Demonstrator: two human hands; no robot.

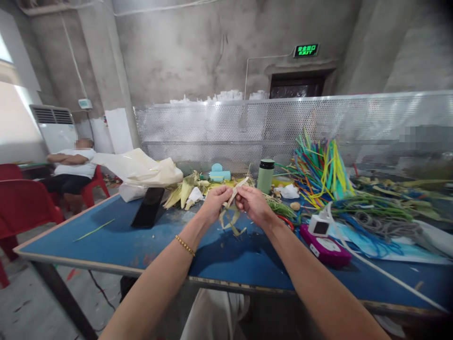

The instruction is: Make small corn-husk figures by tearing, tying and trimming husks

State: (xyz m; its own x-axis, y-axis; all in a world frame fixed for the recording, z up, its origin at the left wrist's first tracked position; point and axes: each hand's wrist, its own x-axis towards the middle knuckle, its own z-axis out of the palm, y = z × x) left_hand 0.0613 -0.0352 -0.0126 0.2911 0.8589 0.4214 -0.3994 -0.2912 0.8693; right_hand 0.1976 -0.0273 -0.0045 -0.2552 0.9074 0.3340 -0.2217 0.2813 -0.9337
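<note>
Over the blue table, my left hand and my right hand meet, thumbs and fingers pinched together. Between them they hold a pale, dry strip of what looks like corn husk. Its loose, curled ends hang below the fingers toward the tabletop. Part of the strip is hidden by the fingers. Behind my left hand lies a pile of dry husks with a crumpled white tissue. A green bottle with a black lid stands upright just behind my right hand.
A phone and a white plastic bag lie to the left. On the right are colourful strips, a magenta box, a white charger with its cable, and coiled cords. A seated person is at far left.
</note>
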